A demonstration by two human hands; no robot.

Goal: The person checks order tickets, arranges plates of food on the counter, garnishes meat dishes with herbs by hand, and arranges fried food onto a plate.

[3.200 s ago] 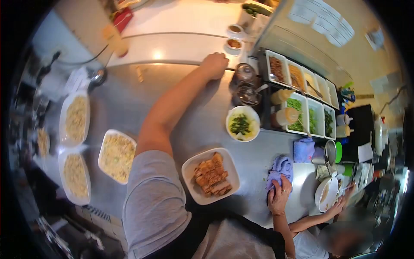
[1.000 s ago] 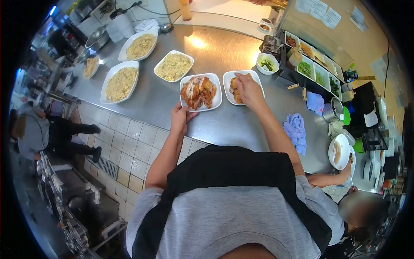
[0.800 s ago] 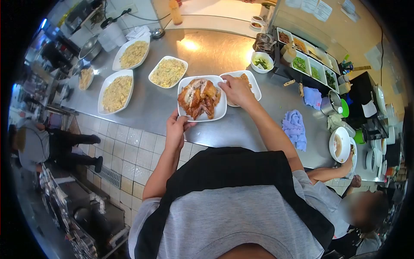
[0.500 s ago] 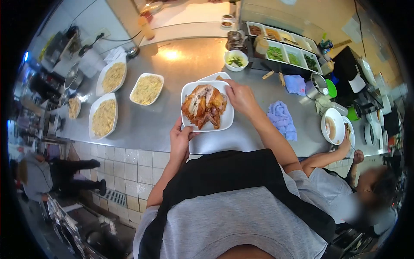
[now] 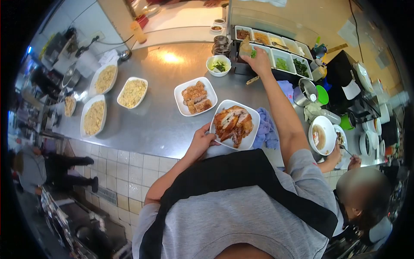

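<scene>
A white square plate of browned chicken (image 5: 233, 125) is tilted in my left hand (image 5: 202, 141), whose fingers grip its left rim near the front of the counter. My right hand (image 5: 260, 61) is stretched to the topping trays, thumb and fingers apart over chopped green herbs (image 5: 253, 53), beside a squeeze bottle (image 5: 245, 47). Nothing shows between its fingers. Behind the chicken plate, a white dish of sliced fried meat (image 5: 197, 97) rests on the steel counter. A bowl of greens (image 5: 218, 66) stands farther back.
Dishes of rice (image 5: 133, 93) stand at the left. Purple cloths (image 5: 266, 129) lie beside the chicken plate. Metal containers (image 5: 307, 91) and a white bowl (image 5: 321, 135) are at the right, where a co-worker (image 5: 362, 194) works. Another person (image 5: 32, 168) is at the far left.
The chicken plate has moved right and nearer in my left hand, uncovering the fried meat dish. My right hand has let go of the plate's rim and reached to the topping trays.
</scene>
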